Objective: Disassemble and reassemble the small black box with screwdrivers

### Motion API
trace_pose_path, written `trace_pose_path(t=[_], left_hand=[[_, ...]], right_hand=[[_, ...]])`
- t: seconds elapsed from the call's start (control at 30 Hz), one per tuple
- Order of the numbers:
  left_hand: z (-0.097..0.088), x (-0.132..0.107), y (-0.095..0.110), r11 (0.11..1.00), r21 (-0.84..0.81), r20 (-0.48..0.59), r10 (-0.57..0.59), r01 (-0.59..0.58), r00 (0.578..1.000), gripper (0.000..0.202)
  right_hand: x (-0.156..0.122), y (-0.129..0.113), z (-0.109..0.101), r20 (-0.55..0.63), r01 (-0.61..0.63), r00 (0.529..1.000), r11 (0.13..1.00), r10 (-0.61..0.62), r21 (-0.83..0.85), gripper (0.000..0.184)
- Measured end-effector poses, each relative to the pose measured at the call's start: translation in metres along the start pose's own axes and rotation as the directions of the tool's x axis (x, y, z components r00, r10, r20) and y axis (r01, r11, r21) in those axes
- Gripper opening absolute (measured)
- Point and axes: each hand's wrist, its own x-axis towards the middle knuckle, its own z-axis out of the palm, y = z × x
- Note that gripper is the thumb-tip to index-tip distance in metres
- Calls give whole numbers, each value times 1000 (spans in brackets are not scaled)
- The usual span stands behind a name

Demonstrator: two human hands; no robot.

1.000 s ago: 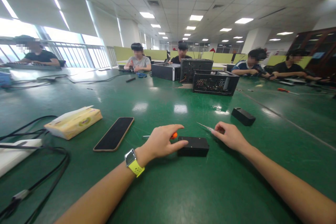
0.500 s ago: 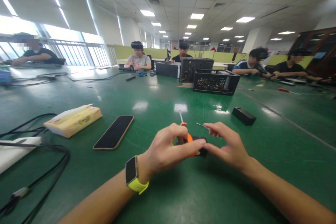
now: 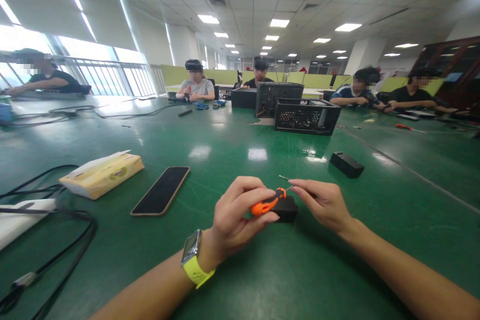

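My left hand [image 3: 238,217] is closed around the orange handle of a small screwdriver [image 3: 265,205], held just above the green table. The screwdriver's thin shaft points right toward my right hand [image 3: 321,202], whose fingertips pinch at its tip; thin metal tweezers [image 3: 284,178] stick out beyond those fingers. A small black box [image 3: 287,208] lies on the table right behind the screwdriver, between both hands. A yellow-banded watch sits on my left wrist.
A phone [image 3: 161,191] lies face up to the left, with a yellow tissue pack [image 3: 101,174] and black cables [image 3: 56,240] beyond. Another black box [image 3: 346,164] lies to the right. Open computer cases [image 3: 305,116] stand mid-table. Several people sit along the far side.
My left hand picked the orange screwdriver up off the table and turned it sideways. My right hand came in from the right and now meets its tip.
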Motion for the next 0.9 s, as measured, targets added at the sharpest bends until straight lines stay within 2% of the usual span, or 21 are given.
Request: trace_pose_path(t=[0.1,0.2,0.27,0.33,0.37,0.47,0.53,0.63,0.7,0.9], left_hand=[[8,-1,0,983,-135,-52,-133,125,990,34],[13,9,0,954,-205,-127,-248,219,960,30],[11,28,-1,943,-220,-236,-299,249,924,30],[5,54,-3,950,-237,-327,-274,203,904,31],[1,67,-6,953,-247,-331,-253,175,909,30],[-6,100,-16,948,-277,-276,-237,159,932,26],[-4,108,-23,932,-275,-161,-285,235,945,26],[7,102,-33,910,-244,-17,-348,334,937,28],[16,93,-36,904,-213,37,-371,369,928,28],[25,84,-38,889,-224,57,-398,400,915,29]], right_hand=[[0,-6,0,40,46,998,997,-49,66,27],[0,-8,-1,-2,23,1000,989,-23,145,29],[1,-5,-2,-27,-1,1000,975,7,220,34],[1,2,-1,44,-30,999,969,20,244,40],[0,6,1,103,-47,994,973,24,227,43],[-1,12,7,273,-88,961,987,50,131,53],[-2,12,12,335,-101,941,989,58,113,49],[-1,8,15,369,-125,926,986,75,111,40],[-1,6,16,364,-154,926,982,105,109,39],[-2,9,19,368,-219,918,964,150,154,38]])
